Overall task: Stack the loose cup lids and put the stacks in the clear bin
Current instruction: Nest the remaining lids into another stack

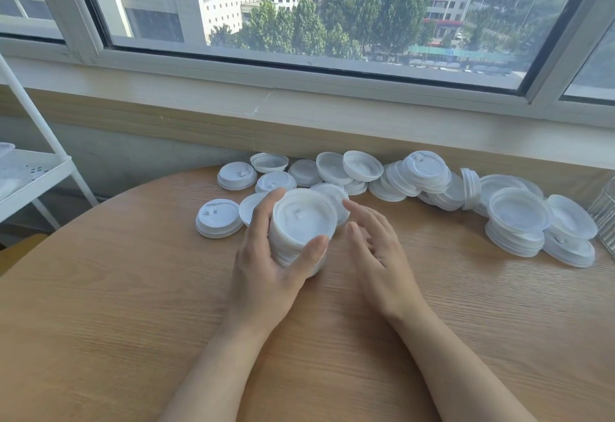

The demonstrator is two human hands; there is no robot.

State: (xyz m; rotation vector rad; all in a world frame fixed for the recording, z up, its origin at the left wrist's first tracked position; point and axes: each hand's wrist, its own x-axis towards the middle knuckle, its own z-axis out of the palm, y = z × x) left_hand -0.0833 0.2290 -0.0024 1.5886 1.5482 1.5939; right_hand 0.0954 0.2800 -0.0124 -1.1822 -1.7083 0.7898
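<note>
— Biggest thing in view?

— Round wooden table (133, 305), pale grain, pushed up against a wooden sill (299, 122) under a wide window (299, 5). Buildings and trees outside.

— And off to the left?

— White metal shelf rack (36, 168), only partly in frame, standing just beside the table edge.

— Next down in size?

— Long scatter of loose cup lids (332, 168) along the far edge of the table, white and translucent, some face up, some upside down, several overlapping. At the right end, short stacks of lids (515, 222) leaning on each other, one lid standing on its edge among them.

— The bin?

— Clear bin (604, 218) at the far right edge of the table, ribbed wall, cut off by the frame, just beside the rightmost lids. Cannot tell what sits inside.

— Now the hands.

— Apart. Left hand (266, 275) wrapped round a stack of lids (299, 222), thumb on the near rim, fingers curled round the far left side, stack tilted toward the camera with the top lid's hollow side showing. Right hand (376, 248) just beside the stack on its right, fingers straight and spread, holding nothing, not touching the lids as far as can be seen.

— Smallest?

— Single lid (219, 218) lying flat, left of the held stack, near the left hand.
</note>
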